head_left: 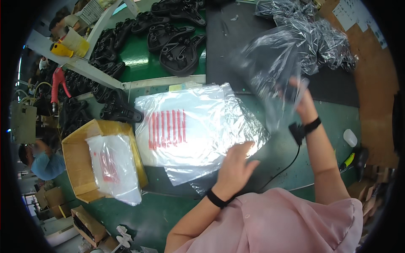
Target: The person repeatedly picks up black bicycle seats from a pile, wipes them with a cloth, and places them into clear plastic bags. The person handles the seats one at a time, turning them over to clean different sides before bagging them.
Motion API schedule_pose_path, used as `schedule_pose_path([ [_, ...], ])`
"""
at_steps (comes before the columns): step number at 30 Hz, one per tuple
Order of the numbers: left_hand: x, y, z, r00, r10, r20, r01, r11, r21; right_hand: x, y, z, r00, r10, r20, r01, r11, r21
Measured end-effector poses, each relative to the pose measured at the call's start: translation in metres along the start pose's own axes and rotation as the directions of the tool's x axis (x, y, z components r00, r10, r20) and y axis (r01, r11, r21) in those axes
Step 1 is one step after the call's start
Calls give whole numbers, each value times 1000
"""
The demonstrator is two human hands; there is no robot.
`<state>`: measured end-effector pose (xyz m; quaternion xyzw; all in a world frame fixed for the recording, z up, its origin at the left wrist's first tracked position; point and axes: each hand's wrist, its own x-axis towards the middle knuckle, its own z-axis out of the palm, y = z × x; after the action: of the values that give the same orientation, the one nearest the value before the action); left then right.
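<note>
While a clear bag (270, 63) is pinched in the right hand (301, 92) over a black mat (228, 42), the left hand (236, 168), thumb spread, lies at the edge of a red-marked bag stack (198, 126) beside a cardboard box (78, 164).

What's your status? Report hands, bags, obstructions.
Left hand open, over flat bag pile. Right hand gripping clear bag. Possible snag: black cable near right hand.
</note>
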<state>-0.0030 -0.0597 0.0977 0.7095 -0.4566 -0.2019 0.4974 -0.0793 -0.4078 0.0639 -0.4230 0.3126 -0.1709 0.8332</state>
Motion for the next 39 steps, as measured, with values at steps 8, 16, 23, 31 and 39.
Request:
schedule_pose_path([
  [8,-37,-124,-7,923,-381,54,322,842,433,228,56,182,730,-458,507,603,82,-793],
  [16,-40,-147,-27,878,-479,12,451,834,319,356,101,222,444,-207,872,551,-704,-448],
  [23,-22,-128,-23,914,-387,-119,405,857,320,218,76,216,757,-20,653,616,-310,-724],
  [31,-5,-123,27,915,-339,-218,402,742,537,-50,80,67,850,354,391,-448,875,183],
  [39,-2,-155,7,768,-547,-334,569,822,-38,-152,130,-13,928,372,33,-359,864,354],
])
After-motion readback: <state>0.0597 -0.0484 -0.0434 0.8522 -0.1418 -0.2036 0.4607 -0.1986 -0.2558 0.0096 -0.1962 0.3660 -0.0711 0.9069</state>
